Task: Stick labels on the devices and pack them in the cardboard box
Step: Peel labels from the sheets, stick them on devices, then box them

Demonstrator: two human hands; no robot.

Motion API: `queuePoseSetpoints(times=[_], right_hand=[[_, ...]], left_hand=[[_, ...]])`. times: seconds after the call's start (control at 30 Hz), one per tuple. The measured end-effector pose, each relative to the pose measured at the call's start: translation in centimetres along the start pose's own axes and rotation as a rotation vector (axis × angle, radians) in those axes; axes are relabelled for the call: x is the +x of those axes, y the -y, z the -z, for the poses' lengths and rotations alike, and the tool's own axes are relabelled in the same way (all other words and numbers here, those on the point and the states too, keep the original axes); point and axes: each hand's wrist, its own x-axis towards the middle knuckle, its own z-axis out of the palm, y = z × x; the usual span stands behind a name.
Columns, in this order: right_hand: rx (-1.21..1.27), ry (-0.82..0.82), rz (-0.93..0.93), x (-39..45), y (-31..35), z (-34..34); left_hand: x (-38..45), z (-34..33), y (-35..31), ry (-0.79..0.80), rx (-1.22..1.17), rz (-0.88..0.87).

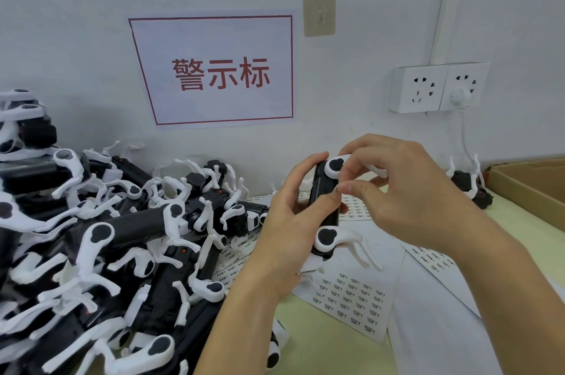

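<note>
My left hand (284,231) grips a black device (324,206) with white curved arms, held upright above the table. My right hand (406,188) is at the device's upper side, thumb and forefinger pinched together on a small label (337,190) against the black body. Sheets of small printed labels (351,298) lie flat under and in front of my hands. The cardboard box (532,182) stands at the right edge, only its corner in view.
A large pile of the same black and white devices (107,237) fills the left of the table. One more device (470,188) lies by the box. On the wall are a red-bordered sign (220,72) and a double socket (437,87) with a white plug.
</note>
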Motion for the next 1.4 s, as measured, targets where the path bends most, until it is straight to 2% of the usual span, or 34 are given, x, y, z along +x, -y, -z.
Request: queuePoseSetpoints(times=[0.8, 1.4], right_hand=[[-0.097, -0.172, 0.038, 0.4, 0.4, -1.4], [-0.123, -0.197, -0.077, 0.4, 1.6, -1.6]], left_hand=[[0.1, 0.0, -0.5, -0.036, -0.005, -0.058], [0.1, 0.1, -0.6, -0.017, -0.001, -0.068]])
